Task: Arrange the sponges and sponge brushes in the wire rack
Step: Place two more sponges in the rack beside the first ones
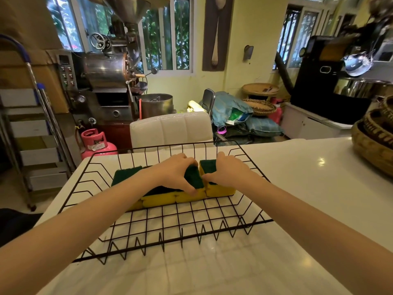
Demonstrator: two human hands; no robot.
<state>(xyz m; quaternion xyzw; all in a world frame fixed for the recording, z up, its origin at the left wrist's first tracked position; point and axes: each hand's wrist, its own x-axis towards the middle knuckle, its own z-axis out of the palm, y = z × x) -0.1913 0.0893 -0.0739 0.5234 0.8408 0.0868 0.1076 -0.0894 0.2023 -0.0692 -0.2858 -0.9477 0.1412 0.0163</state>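
Note:
A black wire rack stands on the white counter. Inside it, toward the back, several yellow sponges with dark green scrub tops lie in a row. My left hand grips one green-topped sponge in the middle of the row, tilted up on its edge. My right hand rests on the rightmost sponge, fingers curled over its green top. A flat green pad shows at the row's left end. No sponge brushes are in view.
Woven baskets are stacked at the counter's right edge. A white padded chair back stands just behind the rack. Farther off are a pink gas cylinder, a metal roasting machine and a step ladder.

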